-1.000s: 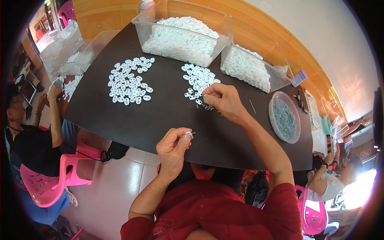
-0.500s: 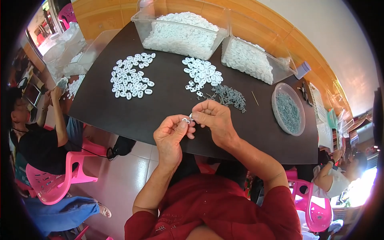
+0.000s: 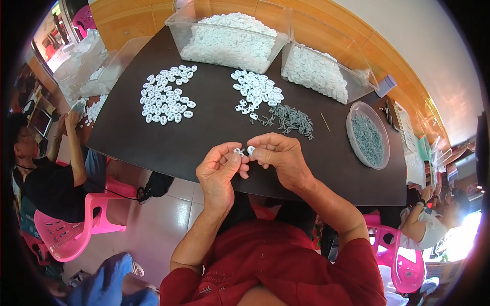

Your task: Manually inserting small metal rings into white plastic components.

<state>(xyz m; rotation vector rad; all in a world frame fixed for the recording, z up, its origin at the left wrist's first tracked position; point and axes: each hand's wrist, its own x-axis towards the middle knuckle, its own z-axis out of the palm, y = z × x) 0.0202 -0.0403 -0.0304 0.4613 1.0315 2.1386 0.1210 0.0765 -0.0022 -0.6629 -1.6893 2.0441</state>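
Note:
Over the table's near edge, my left hand (image 3: 218, 168) pinches a small white plastic piece (image 3: 238, 152) between thumb and fingertips. A thin dark bit shows beside that piece, too small to make out. Close by on the right, my right hand (image 3: 280, 159) grips a white oval plastic piece (image 3: 250, 150) between thumb and forefinger. The two pieces are slightly apart. Beyond my hands are a pile of white oval pieces (image 3: 259, 89), a few smaller white pieces (image 3: 242, 106) and a heap of grey screw-like pins (image 3: 293, 120). Further left lies another group of white ovals (image 3: 164, 100).
Two clear bins, a larger one (image 3: 176, 31) and a smaller one (image 3: 365, 91), hold white pieces at the back. A round tub (image 3: 386, 153) of grey pins stands right, near a thin stick (image 3: 324, 121). Co-workers sit left (image 3: 51, 178) and right (image 3: 421, 224).
My right hand has moved slightly right, away from the left. Its white oval piece has turned and now shows its face more. My left hand stays nearly still.

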